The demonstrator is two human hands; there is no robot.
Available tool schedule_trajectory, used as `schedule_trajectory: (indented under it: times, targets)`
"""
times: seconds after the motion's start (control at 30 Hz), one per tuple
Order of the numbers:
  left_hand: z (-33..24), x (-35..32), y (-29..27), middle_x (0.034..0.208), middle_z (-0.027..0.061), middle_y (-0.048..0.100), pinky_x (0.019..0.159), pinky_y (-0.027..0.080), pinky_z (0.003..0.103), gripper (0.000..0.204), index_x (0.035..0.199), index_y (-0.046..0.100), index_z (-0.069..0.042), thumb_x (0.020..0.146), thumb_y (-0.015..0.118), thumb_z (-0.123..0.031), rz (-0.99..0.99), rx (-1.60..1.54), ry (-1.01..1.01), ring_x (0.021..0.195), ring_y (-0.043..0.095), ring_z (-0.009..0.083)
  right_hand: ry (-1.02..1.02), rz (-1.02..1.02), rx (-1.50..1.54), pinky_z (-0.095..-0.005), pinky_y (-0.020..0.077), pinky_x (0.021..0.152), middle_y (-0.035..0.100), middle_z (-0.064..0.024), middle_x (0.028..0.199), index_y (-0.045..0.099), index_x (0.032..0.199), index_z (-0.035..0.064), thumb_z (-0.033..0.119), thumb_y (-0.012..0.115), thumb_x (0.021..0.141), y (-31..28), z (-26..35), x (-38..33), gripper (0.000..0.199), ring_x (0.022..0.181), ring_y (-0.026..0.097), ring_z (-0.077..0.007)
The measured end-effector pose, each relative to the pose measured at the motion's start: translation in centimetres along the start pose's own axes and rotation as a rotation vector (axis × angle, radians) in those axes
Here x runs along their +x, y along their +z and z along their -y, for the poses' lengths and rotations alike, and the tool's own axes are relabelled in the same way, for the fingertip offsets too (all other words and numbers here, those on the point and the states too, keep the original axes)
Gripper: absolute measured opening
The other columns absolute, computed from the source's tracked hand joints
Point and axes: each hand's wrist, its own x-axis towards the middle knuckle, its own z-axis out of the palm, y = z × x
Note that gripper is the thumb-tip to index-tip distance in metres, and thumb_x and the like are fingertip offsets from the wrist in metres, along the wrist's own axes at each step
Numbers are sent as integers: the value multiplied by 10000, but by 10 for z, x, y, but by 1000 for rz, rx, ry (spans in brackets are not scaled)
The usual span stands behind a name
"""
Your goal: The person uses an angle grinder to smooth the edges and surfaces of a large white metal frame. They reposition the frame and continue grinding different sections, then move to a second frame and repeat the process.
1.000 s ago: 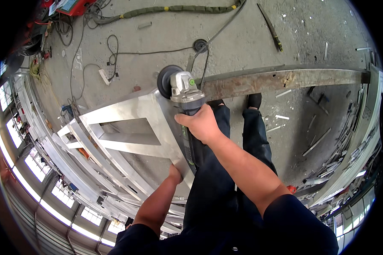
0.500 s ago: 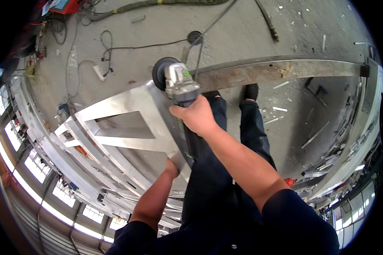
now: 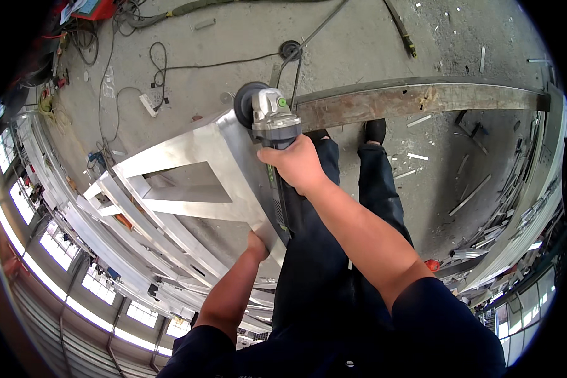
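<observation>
My right hand [image 3: 296, 165] is wrapped round the dark body of an angle grinder [image 3: 276, 120] with a silver gear head. Its dark round disc [image 3: 250, 104] stands at the upper corner of a welded silver metal frame [image 3: 236, 157], at or very near the metal; actual contact I cannot make out. Lower down, my left hand [image 3: 256, 244] grips the edge of that frame, its fingers partly hidden by the metal. The frame is tilted beside my left leg and has box-section bars with rectangular openings.
A rusty steel beam [image 3: 422, 101] runs across the floor ahead of my feet. Black cables [image 3: 220, 65] and a white power strip [image 3: 148, 105] lie at the far left. More metal frames stack up at left; offcuts [image 3: 471, 195] litter the right.
The grinder in my right hand has shifted slightly right relative to the frame's corner. My left hand stays at the same place on the frame.
</observation>
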Motion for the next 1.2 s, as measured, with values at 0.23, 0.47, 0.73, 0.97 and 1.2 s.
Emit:
schedule_trajectory:
  times: [0.23,0.47,0.73,0.97,1.2]
  targets:
    - [16,7,-8,1252,88,609,1021,439,458,510,1298,552,-81,979,388,-444,-43,-67,-36,1175,561,296,86,-33,288,-324,506,622,650,-55,821,639,936,-7,124,774,756,-12,2,3,260,676,614,-142]
    - [19,8,-8,1242,86,611,1021,436,471,491,1284,555,-83,975,391,-428,-28,-80,-42,1166,562,304,114,-16,404,-323,508,592,647,-54,822,628,952,8,114,767,770,-1,-11,3,253,659,617,-142]
    - [20,4,-3,1224,89,617,1015,442,479,494,1287,546,-84,983,375,-435,-92,-28,-27,1146,578,301,45,-9,403,-319,506,608,648,-42,826,631,950,12,92,764,767,2,-9,2,241,676,618,-136]
    - [19,4,-2,1239,91,613,1025,437,477,515,1306,535,-83,984,386,-456,-65,14,15,1151,579,297,14,-55,323,-290,471,626,639,-21,791,658,868,-6,128,770,738,2,-12,3,218,682,565,-94]
    - [25,11,-12,1258,95,601,1022,440,474,534,1329,516,-73,986,401,-466,-30,2,30,1171,567,297,32,-22,274,-309,491,634,649,-32,832,647,935,-2,60,745,781,0,-18,2,193,702,605,-121]
